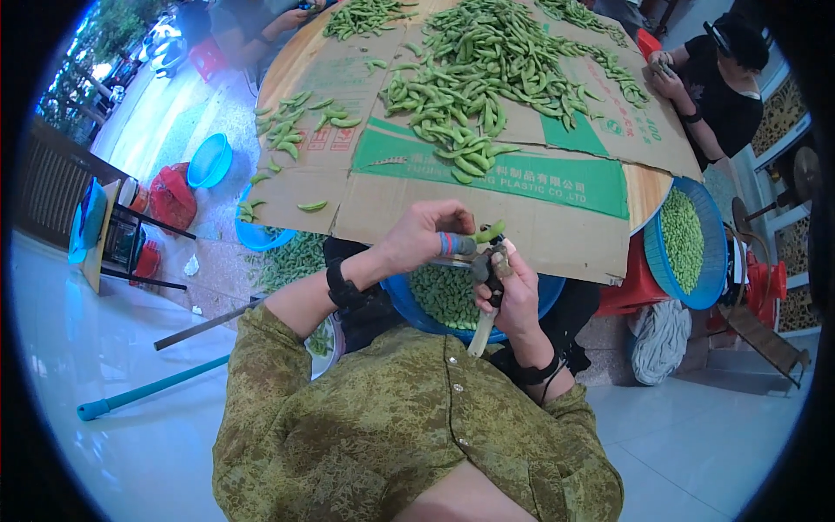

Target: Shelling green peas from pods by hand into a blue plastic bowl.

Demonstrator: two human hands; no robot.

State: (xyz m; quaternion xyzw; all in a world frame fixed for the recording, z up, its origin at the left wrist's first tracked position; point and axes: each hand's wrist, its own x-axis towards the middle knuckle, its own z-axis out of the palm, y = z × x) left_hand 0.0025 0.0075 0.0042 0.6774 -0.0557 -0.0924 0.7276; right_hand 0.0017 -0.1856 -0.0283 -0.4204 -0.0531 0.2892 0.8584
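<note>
My left hand, its finger wrapped in grey and coloured bands, is closed with its fingertips on one end of a green soybean pod. My right hand is closed round a small dark hand tool with a pale strip at its lower end. The tool's top touches the pod; its exact kind is hidden by the fingers. Below both hands stands a blue basin holding shelled green beans. A large heap of soybean pods lies on the cardboard in front.
A co-worker sits at the far right; another person's arm shows at the far left. A blue basin of beans stands at the right. Pods lie on the floor at left, near a teal pole.
</note>
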